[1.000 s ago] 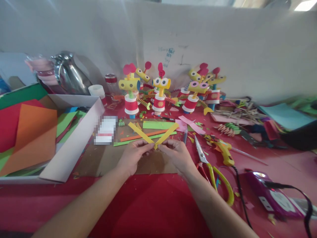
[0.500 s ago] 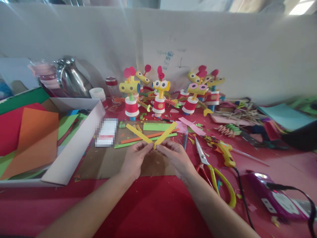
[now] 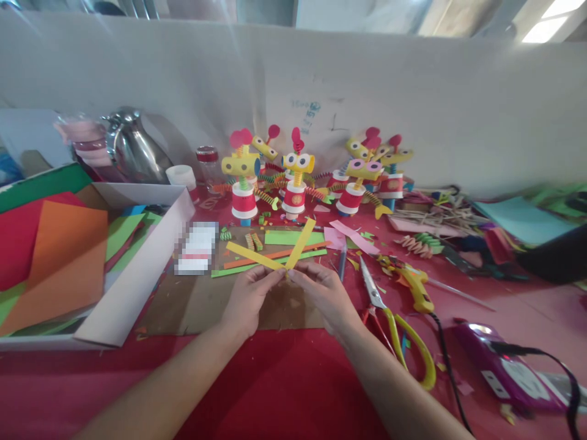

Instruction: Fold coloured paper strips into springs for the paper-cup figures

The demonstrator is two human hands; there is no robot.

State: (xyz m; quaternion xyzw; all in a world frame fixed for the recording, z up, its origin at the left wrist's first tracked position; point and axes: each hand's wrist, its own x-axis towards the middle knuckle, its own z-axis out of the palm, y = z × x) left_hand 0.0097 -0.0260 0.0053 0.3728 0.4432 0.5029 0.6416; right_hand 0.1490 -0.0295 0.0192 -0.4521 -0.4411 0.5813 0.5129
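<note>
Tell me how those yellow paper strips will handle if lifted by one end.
Likely floppy: the yellow strips are thin and long, pinched only where they cross by the left hand and right hand. Probably very light. They would likely crease easily if squeezed.

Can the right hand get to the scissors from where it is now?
Probably yes. The scissors lie open on the table just beside the right hand, with nothing between them. But that hand and the left hand are pinching the yellow paper strips, so it must let go first.
</note>
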